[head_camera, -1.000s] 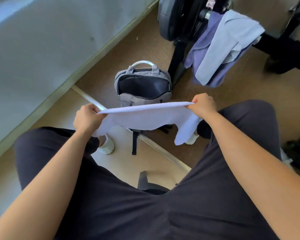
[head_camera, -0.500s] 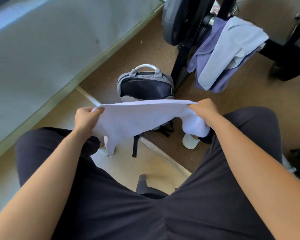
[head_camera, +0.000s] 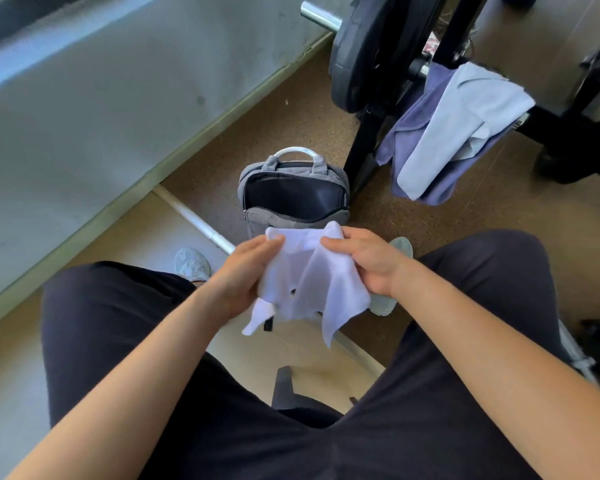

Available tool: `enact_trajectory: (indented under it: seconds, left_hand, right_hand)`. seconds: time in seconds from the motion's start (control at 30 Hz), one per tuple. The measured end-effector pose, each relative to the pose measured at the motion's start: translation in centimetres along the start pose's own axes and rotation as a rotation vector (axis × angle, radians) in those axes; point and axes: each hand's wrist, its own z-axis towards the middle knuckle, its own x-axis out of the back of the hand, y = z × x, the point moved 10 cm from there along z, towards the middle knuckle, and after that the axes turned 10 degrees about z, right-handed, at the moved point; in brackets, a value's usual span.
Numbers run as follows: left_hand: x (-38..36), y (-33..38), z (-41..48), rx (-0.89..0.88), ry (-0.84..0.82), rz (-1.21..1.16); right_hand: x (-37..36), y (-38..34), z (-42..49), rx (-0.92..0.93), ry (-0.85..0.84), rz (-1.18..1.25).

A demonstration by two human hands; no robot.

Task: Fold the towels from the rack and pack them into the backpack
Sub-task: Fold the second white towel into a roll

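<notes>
A white towel (head_camera: 309,282) hangs folded in half between my knees, its corners dangling. My left hand (head_camera: 246,275) pinches its left upper edge and my right hand (head_camera: 364,261) pinches the right upper edge, the two hands close together. Just beyond them a grey backpack (head_camera: 293,220) stands upright on the floor, its main compartment unzipped and dark inside. On the black rack (head_camera: 364,157) to the right hang a purple towel (head_camera: 409,147) and a light blue towel (head_camera: 454,123) over it.
A barbell with a black weight plate (head_camera: 361,53) sits in the rack above the backpack. A grey wall (head_camera: 101,109) runs along the left. My grey shoes (head_camera: 191,265) rest on the floor. More black equipment (head_camera: 582,133) stands at the right.
My hands have come together from a wide spread, folding the towel in half. The towel now hangs lower, below the backpack opening.
</notes>
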Motion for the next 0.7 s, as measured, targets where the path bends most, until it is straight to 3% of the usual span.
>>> enact_trajectory:
  seconds: [0.13,0.27,0.43,0.53,0.7]
  left_hand:
    - [-4.2,-0.8,-1.1,-0.039,-0.174,-0.037]
    - [-4.6,-1.1,-1.4,-0.037,-0.165,-0.084]
    - [-3.7,-1.1,-1.1,-0.042,-0.134,-0.157]
    - [-3.6,-1.1,-0.6,-0.044,-0.129,-0.157]
    - [-2.8,-1.3,0.1,-0.042,-0.101,-0.155]
  right_hand:
    - [-2.7,0.1,-1.9,0.055,-0.081,0.017]
    - [-4.4,-0.2,-3.3,0.106,-0.218,0.014]
    - [-4.7,1.3,-3.2,0.066,-0.285,-0.365]
    - [-4.5,1.1,-2.9,0.153,-0.223,-0.407]
    - [-2.2,-1.1,-2.2,0.327,-0.018,-0.184]
